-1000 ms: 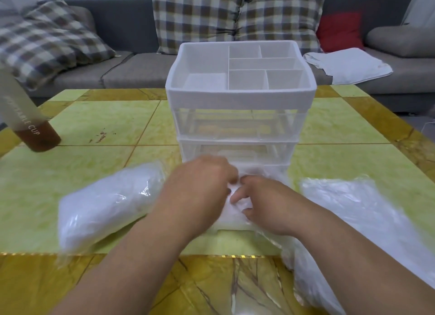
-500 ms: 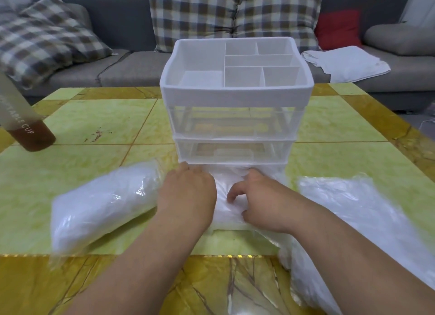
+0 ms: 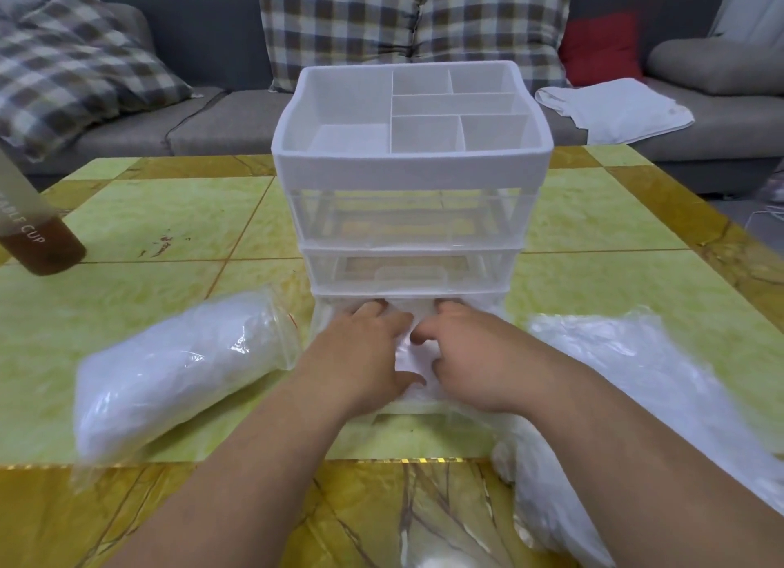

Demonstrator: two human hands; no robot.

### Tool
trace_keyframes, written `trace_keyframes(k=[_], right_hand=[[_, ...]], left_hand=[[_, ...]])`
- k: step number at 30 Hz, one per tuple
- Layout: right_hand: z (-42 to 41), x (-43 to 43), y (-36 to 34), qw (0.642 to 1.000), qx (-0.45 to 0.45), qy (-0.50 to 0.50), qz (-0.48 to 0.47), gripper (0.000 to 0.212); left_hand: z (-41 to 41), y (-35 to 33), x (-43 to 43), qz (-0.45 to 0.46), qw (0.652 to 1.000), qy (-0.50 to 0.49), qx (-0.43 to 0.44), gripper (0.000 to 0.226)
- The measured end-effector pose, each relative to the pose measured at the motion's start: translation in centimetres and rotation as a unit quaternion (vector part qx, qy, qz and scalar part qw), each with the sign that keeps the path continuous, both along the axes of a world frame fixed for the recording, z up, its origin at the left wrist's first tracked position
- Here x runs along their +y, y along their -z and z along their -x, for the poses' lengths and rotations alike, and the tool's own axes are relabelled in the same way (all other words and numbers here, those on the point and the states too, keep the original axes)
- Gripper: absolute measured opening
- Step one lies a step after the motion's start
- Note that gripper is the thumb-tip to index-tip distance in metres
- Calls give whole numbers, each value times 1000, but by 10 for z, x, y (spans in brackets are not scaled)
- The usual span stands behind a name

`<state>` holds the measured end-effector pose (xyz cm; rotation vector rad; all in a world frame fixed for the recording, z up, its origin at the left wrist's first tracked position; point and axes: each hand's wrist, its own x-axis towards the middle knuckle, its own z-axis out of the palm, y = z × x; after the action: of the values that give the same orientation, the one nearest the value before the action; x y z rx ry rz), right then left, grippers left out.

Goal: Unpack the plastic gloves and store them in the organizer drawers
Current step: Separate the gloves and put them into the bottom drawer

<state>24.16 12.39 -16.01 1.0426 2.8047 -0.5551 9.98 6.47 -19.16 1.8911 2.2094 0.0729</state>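
A white organizer [image 3: 411, 166] with a divided top tray and clear drawers stands mid-table. Its bottom drawer [image 3: 407, 405] is pulled out toward me and holds a white wad of plastic gloves [image 3: 415, 361]. My left hand [image 3: 360, 349] and my right hand [image 3: 477, 355] lie side by side on that wad, fingers stretched forward and pressing it down, fingertips at the organizer's frame. A full, sealed pack of gloves [image 3: 169, 368] lies to the left of the drawer. A crumpled, opened plastic bag [image 3: 615, 381] lies to the right.
A frosted bottle of brown liquid [image 3: 38, 245] stands at the table's left edge. The yellow-green tiled table [image 3: 169, 211] has a gold border near me. Behind it is a grey sofa with checked cushions and a white cloth [image 3: 611, 105].
My hands dropped from pinching the wad above the drawer to pressing it flat, and the fingers slid forward into the drawer. The view has tilted down slightly.
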Motion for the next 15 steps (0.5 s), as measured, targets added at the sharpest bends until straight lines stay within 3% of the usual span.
trace_keyframes(k=[5, 7, 9, 10, 13, 15], right_hand=[[-3, -11, -25, 998, -6, 53, -34, 12], [3, -16, -20, 998, -38, 53, -25, 16], [8, -13, -5, 997, -26, 78, -13, 7], [10, -9, 2, 996, -20, 90, -3, 17], [11, -2, 4, 993, 10, 113, 25, 8], [4, 4, -5, 990, 42, 126, 41, 14]], left_hand=[[-1, 5, 10, 71, 997, -18, -16, 102], [-2, 8, 12, 73, 997, -24, -14, 97], [-4, 9, 13, 73, 997, -34, -10, 84], [-6, 8, 14, 73, 997, -39, -10, 82], [-5, 12, 17, 82, 994, -71, -27, 102], [-6, 15, 18, 80, 992, -93, -37, 112]])
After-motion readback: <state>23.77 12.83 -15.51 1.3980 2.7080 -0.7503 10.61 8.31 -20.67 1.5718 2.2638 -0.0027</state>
